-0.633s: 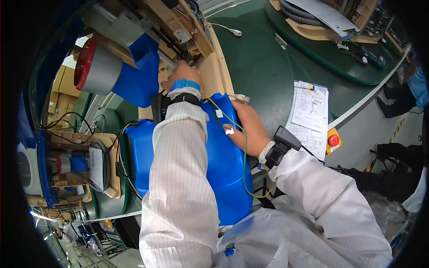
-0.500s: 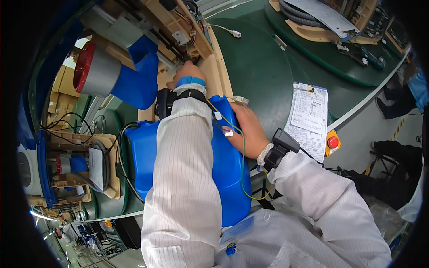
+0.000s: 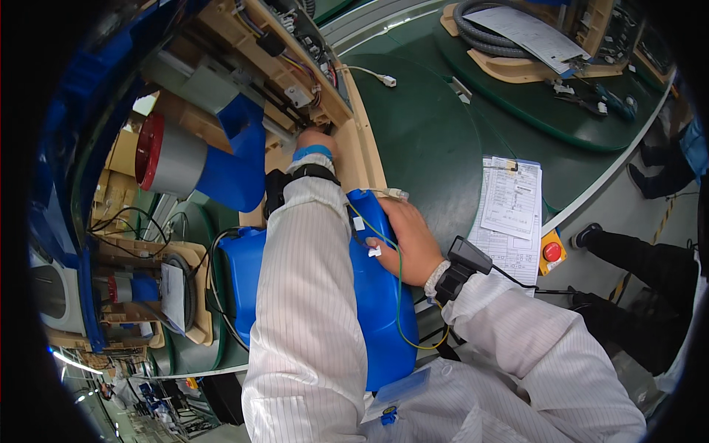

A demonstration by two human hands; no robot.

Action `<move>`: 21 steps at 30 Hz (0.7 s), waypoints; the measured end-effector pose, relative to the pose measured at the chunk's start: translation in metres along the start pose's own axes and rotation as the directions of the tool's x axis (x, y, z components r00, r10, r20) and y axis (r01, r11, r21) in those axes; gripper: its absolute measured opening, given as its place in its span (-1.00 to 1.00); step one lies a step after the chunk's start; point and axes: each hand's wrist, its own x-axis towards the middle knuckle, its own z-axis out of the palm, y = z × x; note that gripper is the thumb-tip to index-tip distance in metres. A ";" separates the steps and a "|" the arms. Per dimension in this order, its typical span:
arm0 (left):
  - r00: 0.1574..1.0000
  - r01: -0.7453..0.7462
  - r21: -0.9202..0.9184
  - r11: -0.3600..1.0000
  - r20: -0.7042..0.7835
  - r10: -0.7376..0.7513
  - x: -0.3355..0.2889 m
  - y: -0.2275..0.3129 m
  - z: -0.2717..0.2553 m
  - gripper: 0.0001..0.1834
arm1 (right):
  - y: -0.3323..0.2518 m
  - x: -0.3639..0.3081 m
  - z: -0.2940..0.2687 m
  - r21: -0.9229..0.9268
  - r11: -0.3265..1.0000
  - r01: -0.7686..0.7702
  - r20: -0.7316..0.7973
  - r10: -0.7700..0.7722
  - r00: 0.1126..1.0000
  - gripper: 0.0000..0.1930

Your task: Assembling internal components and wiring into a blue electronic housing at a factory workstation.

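Note:
My left hand (image 3: 317, 142), with a blue band at its wrist, reaches into the wooden frame (image 3: 356, 151). Its fingers are hidden behind the hand and the frame parts, so I cannot see what they touch. My right hand (image 3: 410, 242) lies flat on the right side of a blue plastic housing (image 3: 380, 310), thumb spread from the fingers. A small white connector (image 3: 374, 251) sits by the thumb. A yellow-green wire (image 3: 400, 288) loops down across the housing past that hand, and a clear plug (image 3: 397, 194) lies just beyond its fingertips.
At left, a grey cylinder with a red rim (image 3: 151, 151) joins a blue duct (image 3: 233, 173). A white cable connector (image 3: 387, 80) rests on the green table (image 3: 421, 125). Clipboard papers (image 3: 509, 199) and a red button on a yellow box (image 3: 552, 252) are at right. Another person's legs (image 3: 635, 258) show beyond.
The view has shifted, so the frame and housing sit slightly lower in the picture. My left hand looks deeper among the frame parts. My right hand stays on the housing, its thumb lower.

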 end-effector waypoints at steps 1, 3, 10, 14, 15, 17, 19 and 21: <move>0.999 -0.034 -0.015 0.999 -0.013 0.033 0.003 -0.004 0.002 -0.60 | 0.000 0.000 0.000 0.010 1.000 0.000 -0.001 0.000 1.000 -0.33; 0.993 -0.110 -0.053 0.993 -0.041 0.108 0.009 -0.007 0.004 -0.62 | -0.001 0.000 -0.002 0.017 1.000 0.001 -0.006 -0.001 1.000 -0.34; 0.936 -0.341 0.557 0.757 0.278 0.217 0.026 0.003 0.005 -0.64 | 0.000 -0.003 -0.009 0.014 1.000 -0.004 -0.024 0.004 1.000 -0.34; 1.000 0.001 -0.119 0.993 -0.020 -0.004 0.035 -0.031 0.027 -0.53 | -0.003 -0.005 -0.007 0.013 1.000 -0.021 -0.032 0.022 0.999 -0.34; 0.999 0.002 -0.210 0.978 -0.038 -0.010 0.045 -0.051 0.027 -0.54 | -0.010 -0.003 -0.004 0.031 0.999 -0.009 -0.032 0.010 0.999 -0.34; 0.997 -0.041 -0.362 0.931 -0.075 0.015 0.055 -0.065 0.032 -0.55 | -0.014 -0.004 -0.003 0.043 0.999 -0.006 -0.039 0.007 0.999 -0.34; 1.000 -0.020 -0.499 0.866 -0.025 0.009 0.052 -0.058 0.039 -0.58 | -0.012 -0.007 -0.001 0.034 0.999 -0.026 -0.053 0.027 0.998 -0.33; 1.000 -0.010 -0.577 0.817 -0.001 0.012 0.046 -0.045 0.040 -0.60 | -0.012 -0.012 0.001 0.018 0.998 -0.055 -0.050 0.056 0.997 -0.32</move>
